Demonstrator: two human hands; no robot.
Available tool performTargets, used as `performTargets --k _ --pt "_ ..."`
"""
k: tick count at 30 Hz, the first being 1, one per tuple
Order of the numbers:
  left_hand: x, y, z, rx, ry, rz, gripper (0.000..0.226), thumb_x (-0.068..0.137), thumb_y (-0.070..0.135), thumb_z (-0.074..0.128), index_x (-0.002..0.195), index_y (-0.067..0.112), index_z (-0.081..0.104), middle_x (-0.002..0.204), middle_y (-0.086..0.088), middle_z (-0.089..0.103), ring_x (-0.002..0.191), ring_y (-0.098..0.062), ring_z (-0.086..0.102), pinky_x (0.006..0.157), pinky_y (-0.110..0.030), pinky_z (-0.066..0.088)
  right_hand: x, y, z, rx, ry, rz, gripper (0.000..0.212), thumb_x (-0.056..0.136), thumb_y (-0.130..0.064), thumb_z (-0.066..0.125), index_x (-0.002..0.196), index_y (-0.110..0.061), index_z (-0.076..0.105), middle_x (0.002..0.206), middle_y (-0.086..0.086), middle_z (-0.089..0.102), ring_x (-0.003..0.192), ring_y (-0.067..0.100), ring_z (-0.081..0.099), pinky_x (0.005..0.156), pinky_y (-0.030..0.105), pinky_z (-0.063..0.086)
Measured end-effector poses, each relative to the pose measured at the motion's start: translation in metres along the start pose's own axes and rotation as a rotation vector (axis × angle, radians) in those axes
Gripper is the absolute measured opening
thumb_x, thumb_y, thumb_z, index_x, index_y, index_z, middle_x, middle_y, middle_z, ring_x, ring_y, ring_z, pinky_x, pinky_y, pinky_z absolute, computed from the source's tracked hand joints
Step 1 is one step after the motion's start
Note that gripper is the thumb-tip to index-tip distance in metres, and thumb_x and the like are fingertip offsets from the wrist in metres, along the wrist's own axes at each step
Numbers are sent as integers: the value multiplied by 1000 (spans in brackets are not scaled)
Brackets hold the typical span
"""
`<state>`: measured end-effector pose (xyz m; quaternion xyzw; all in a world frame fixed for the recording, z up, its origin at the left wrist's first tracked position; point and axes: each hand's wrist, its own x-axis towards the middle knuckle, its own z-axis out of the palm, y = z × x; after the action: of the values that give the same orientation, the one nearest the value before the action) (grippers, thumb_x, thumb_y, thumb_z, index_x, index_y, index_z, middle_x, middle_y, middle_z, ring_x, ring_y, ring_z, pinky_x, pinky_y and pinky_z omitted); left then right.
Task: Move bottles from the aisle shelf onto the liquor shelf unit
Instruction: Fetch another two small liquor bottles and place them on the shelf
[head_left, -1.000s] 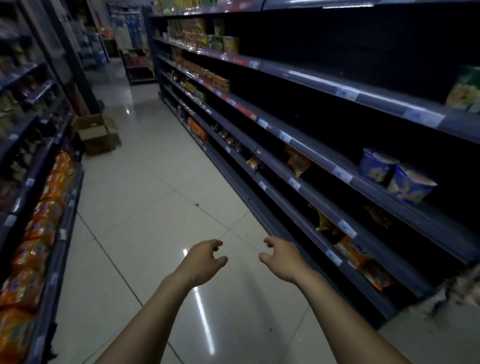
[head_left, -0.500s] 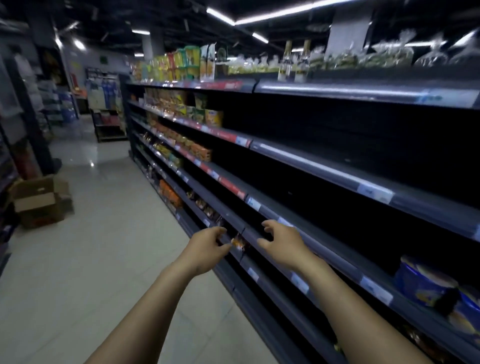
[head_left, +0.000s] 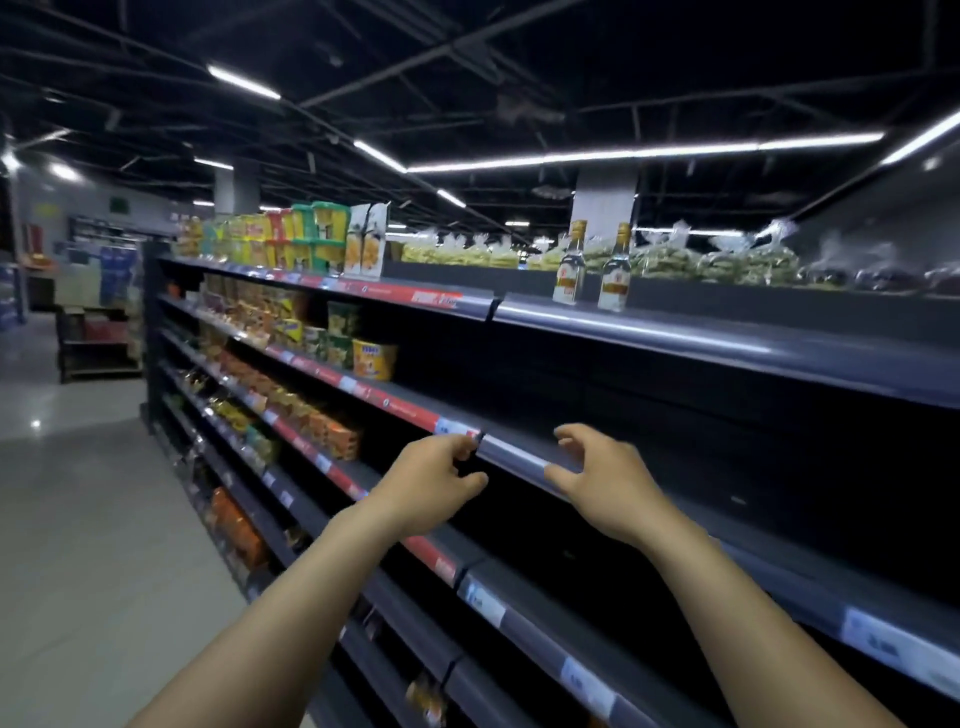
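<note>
Two bottles (head_left: 592, 266) stand side by side near the front edge of the top shelf (head_left: 727, 332), with bagged goods (head_left: 717, 260) behind them. Boxes (head_left: 311, 239) crowd that shelf's left end. Both hands, the left hand (head_left: 431, 480) and the right hand (head_left: 597, 478), hang before the second shelf's front edge, well below the bottles.

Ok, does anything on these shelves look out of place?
Yes: two clear glass bottles with gold caps stand alone on the dark top shelf, amid bagged snacks and otherwise bare shelving. Both hands are empty.
</note>
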<state>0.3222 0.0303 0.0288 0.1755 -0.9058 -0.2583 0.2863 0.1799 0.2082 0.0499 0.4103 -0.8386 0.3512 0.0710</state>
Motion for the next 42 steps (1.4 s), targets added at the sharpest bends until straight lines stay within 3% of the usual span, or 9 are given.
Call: performTargets --k 10,16,20,23,26,31,35,39,42 --pt "226 32 -25 -51 130 274 50 90 33 71 136 15 60 127 -1 68 107 -16 64 93 -27 46 165 10 -87 -163 361 -58 55 95 -34 70 145 -19 53 141 3 62 126 25 58 96 36 46" --pt "334 51 -49 -61 204 377 51 92 36 69 137 16 59 122 0 68 107 -18 63 92 -30 46 240 18 -116 -264 503 -61 50 93 -33 72 138 -17 58 119 1 66 97 16 53 84 33 43" --pt "376 59 -15 -131 248 429 57 87 42 71 134 12 60 112 -2 69 102 -21 63 88 -33 49 274 25 -112 -300 550 0 30 92 -35 72 115 -21 61 87 -12 55 73 7 48 71 33 45" --pt "397 55 19 -223 201 433 76 77 56 76 137 14 57 116 0 70 106 -19 65 84 -28 46 293 28 -105 -342 555 83 30 88 -42 73 98 -18 57 89 -9 55 73 9 45 59 29 36" --pt "417 47 36 -331 182 435 88 70 65 76 142 21 52 118 6 69 108 -14 65 85 -25 44 310 30 -99 -375 561 166 37 85 -50 75 96 -22 54 94 -7 58 75 5 48 56 26 35" --pt "439 39 40 -358 191 489 67 68 62 79 122 24 65 82 28 57 79 3 60 66 -16 41 327 27 -91 -433 585 274 57 84 -52 76 122 -12 58 110 2 59 90 23 49 75 36 42" --pt "451 40 41 -334 108 495 56 68 64 78 109 28 68 76 27 54 76 -5 57 70 -26 45 331 27 -86 -460 590 346 39 82 -48 79 89 -13 61 89 4 66 76 20 59 60 39 47" --pt "454 43 46 -298 111 502 44 65 70 77 81 33 59 71 19 61 72 -6 59 68 -33 55 333 26 -82 -457 666 381 43 77 -46 84 77 -10 62 76 6 65 70 24 62 65 44 55" --pt "456 45 48 -359 133 515 41 63 66 81 71 31 60 65 16 63 66 -5 61 60 -29 53 329 25 -81 -451 755 393 47 73 -48 88 73 -11 60 77 7 64 68 25 61 54 38 48"
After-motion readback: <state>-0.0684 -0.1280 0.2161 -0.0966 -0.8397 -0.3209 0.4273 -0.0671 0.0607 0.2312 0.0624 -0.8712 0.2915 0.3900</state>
